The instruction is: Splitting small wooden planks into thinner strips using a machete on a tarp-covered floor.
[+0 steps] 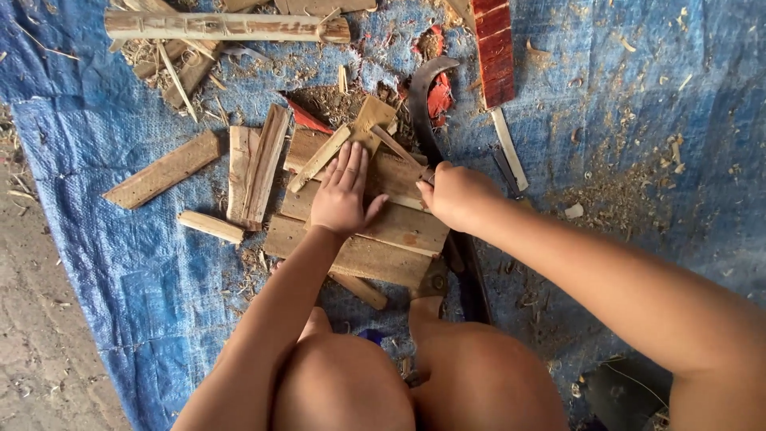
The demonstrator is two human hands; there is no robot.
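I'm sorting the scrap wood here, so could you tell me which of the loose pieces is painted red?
It is the long red plank at the top, right of the curved blade. The other pieces on the blue tarp are bare brown wood.

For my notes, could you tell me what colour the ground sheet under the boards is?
The ground sheet is blue woven plastic; head view.

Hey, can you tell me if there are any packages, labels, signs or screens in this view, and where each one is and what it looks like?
None in view: only the blue tarp, wooden boards, wood scraps and shavings; the left hand lies flat on the boards and the right hand grips a thin tool.
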